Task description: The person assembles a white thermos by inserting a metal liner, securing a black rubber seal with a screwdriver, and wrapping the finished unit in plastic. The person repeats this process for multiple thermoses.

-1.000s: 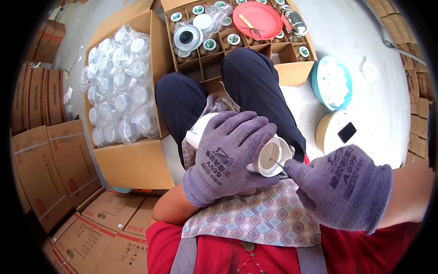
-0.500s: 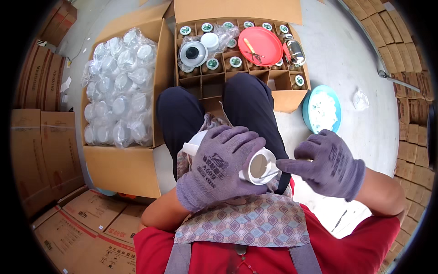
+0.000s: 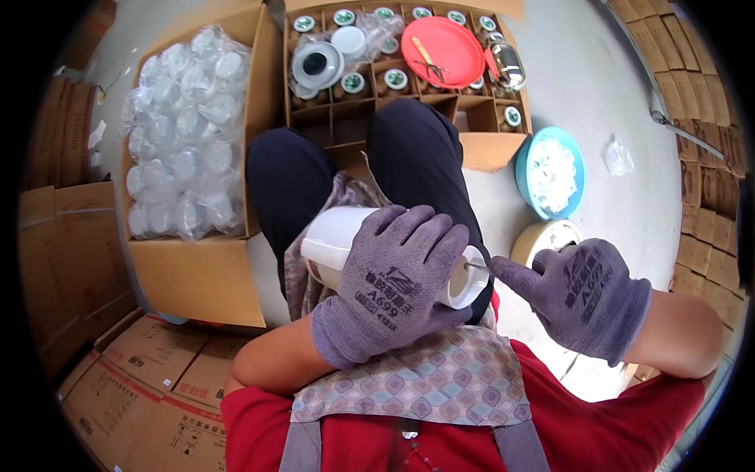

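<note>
Both hands wear grey-purple gloves. My left hand (image 3: 393, 275) is wrapped over a white plastic cylinder-shaped container (image 3: 340, 230), which lies sideways over my lap. Its round, hollow end faces right, with a thick white rim. My right hand (image 3: 591, 289) is closed, forefinger stretched along a thin metal tool (image 3: 477, 267). The tool's tip touches the rim of the hollow end; its handle is hidden in the glove.
At left, an open carton (image 3: 197, 271) holds bagged clear containers with pale lids. Ahead, a divided carton (image 3: 491, 145) holds capped jars, a red plate (image 3: 464, 51) with small cutters, and white lids. A blue basin (image 3: 523, 169) of white pieces and a cream tub (image 3: 531, 240) stand right.
The white container has shifted and shows more of its body at left. My right hand has moved slightly right and down, uncovering the cream tub. The view has shifted a little.
</note>
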The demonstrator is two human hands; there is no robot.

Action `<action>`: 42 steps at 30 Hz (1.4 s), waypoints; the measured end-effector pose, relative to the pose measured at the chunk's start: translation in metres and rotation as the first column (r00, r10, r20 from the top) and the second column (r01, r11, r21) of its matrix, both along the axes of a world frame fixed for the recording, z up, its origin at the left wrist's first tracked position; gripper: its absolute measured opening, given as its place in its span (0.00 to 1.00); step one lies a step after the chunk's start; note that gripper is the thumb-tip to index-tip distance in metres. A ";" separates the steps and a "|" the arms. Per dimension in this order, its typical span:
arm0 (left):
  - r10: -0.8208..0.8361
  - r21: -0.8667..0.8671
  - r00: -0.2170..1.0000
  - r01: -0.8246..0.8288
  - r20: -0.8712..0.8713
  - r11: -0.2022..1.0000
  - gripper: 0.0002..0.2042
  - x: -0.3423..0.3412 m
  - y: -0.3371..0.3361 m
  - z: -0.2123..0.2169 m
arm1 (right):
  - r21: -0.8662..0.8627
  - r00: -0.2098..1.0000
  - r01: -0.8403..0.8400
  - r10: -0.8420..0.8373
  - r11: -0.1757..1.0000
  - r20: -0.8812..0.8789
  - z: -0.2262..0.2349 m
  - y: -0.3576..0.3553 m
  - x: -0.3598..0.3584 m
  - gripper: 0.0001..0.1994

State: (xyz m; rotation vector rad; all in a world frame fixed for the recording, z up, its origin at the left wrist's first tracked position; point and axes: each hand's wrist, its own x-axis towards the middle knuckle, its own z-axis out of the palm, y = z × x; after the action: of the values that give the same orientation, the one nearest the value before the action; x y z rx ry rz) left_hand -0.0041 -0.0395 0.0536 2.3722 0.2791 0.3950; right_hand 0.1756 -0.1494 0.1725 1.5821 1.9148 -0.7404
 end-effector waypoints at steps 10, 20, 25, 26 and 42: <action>-0.058 0.034 0.997 0.060 -0.047 0.998 0.35 0.004 -0.019 -0.007 | -0.556 0.802 0.424 -0.581 0.715 -0.136 -0.014 0.003 -0.004 0.21; -0.075 0.037 0.996 0.077 -0.049 0.996 0.34 0.002 -0.017 -0.010 | 0.047 0.893 0.362 -0.332 0.931 -0.305 -0.023 -0.033 -0.007 0.18; -0.074 0.020 0.995 0.075 -0.061 0.997 0.34 0.000 -0.015 -0.008 | 0.205 0.995 -0.019 0.038 0.979 -0.088 -0.023 -0.047 -0.006 0.22; -0.074 0.023 0.995 0.076 -0.061 0.997 0.34 -0.001 -0.014 -0.008 | 0.278 0.994 -0.071 0.091 0.958 -0.059 -0.025 -0.049 -0.006 0.22; -0.071 0.033 0.996 0.073 -0.059 0.997 0.34 -0.004 -0.013 0.002 | 0.492 0.978 -0.196 0.130 0.848 0.166 -0.025 -0.021 -0.012 0.15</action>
State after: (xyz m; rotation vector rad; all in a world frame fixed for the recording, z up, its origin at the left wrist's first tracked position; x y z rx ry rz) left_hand -0.0078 -0.0526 0.0555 2.4237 0.2135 0.3002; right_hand 0.1639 -0.1700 0.1473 1.6771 2.2297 -0.0482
